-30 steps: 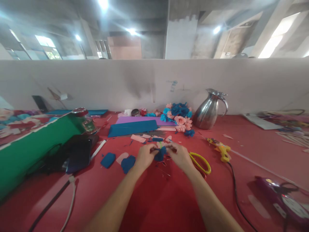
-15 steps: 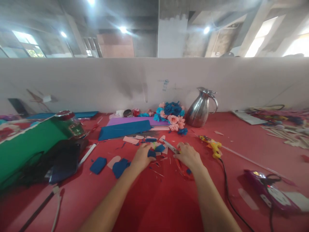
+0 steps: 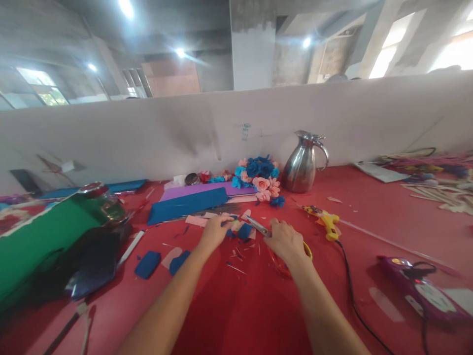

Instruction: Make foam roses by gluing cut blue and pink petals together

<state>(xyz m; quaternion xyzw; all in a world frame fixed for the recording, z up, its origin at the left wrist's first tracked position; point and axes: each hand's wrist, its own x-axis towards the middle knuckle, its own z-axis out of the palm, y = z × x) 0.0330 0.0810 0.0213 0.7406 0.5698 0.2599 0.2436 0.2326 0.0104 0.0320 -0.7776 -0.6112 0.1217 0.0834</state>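
My left hand (image 3: 216, 232) reaches over a heap of cut paper scraps, thumb and fingers slightly apart at its near-left edge. A dark blue paper piece (image 3: 244, 230) lies in this heap, among pink bits. My right hand (image 3: 285, 240) is closed around scissors (image 3: 259, 226), their metal blades pointing forward and left toward the scraps. A yellow handle loop (image 3: 308, 250) shows beyond the wrist. Left of my left forearm lie a dark blue square (image 3: 147, 265) and a rounded blue piece (image 3: 179, 263), which my forearm partly covers, over a pink one (image 3: 170, 257).
Behind the scraps are a blue paper sheet (image 3: 188, 204), a purple sheet (image 3: 173, 192) and a bunch of paper flowers (image 3: 261, 172). A steel jug (image 3: 301, 165) stands by the wall. To the right lie a yellow glue gun (image 3: 328, 224) with its cord and a purple power device (image 3: 421, 291).
The blue piece at my left fingertips has left them, and that hand has shifted slightly forward. My right hand still holds the scissors. The camera view has tilted a little.
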